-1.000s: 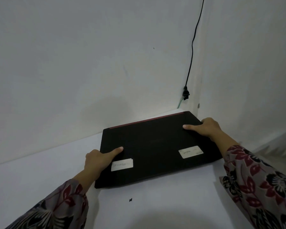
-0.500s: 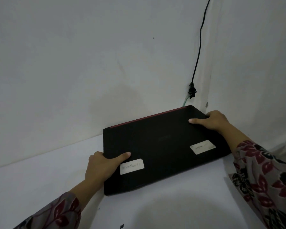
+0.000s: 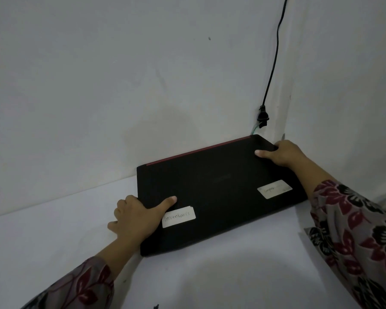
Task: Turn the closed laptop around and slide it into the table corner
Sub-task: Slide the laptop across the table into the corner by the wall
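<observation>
A closed black laptop (image 3: 216, 190) with a red strip along its far edge lies flat on the white table (image 3: 42, 246), its back edge close against the wall in the corner. Two white labels are stuck on the lid, the left one reading "Inventaris". My left hand (image 3: 135, 216) grips the laptop's left edge, thumb on the lid. On the far right corner sits my right hand (image 3: 281, 153), thumb on top and fingers wrapped over the edge.
Two white walls meet just behind the laptop's right corner. A black cable (image 3: 274, 54) hangs down that corner to a plug (image 3: 263, 118) a little above the laptop. A small dark speck (image 3: 155, 306) lies on the table near the bottom edge.
The laptop has slid back and to the right, so its far edge now sits against the wall in the corner. Both hands went with it, keeping their hold.
</observation>
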